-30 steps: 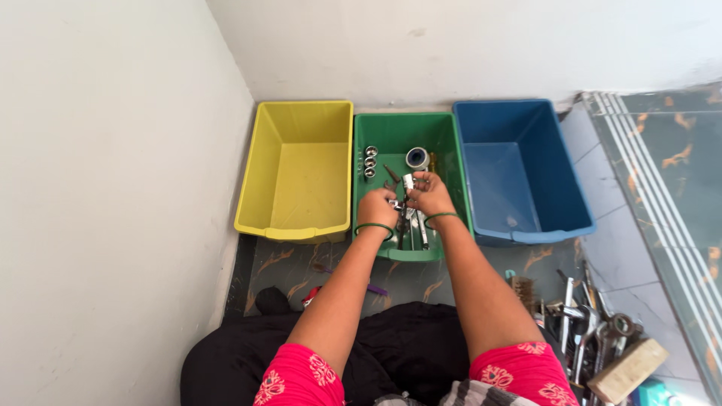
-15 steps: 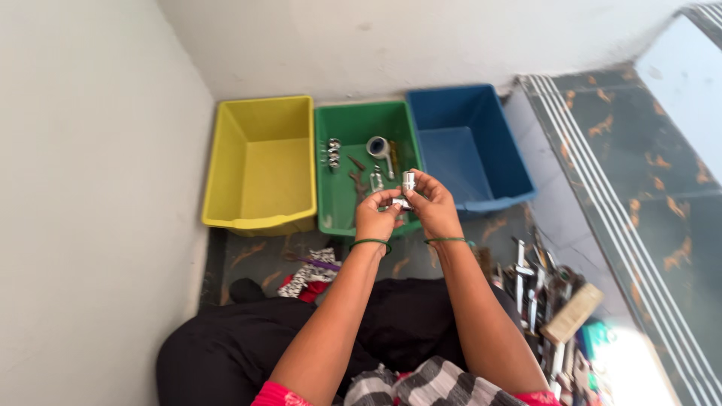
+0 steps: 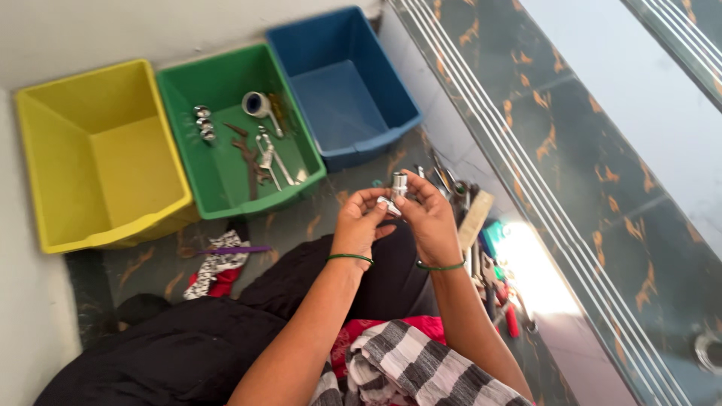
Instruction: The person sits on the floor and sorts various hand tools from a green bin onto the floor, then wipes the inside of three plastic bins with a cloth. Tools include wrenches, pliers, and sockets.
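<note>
Dark patterned floor (image 3: 602, 173) (orange-veined) under three bins; white wall (image 3: 113, 30) behind

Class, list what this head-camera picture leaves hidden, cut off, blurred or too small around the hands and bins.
- Metal piece, head view: the left hand and right hand cover its lower end.
- Tool pile: partly behind the right forearm, washed out by glare.
- Small tools in the green bin: too small to tell apart.
- Yellow bin: cut off by the left edge.
</note>
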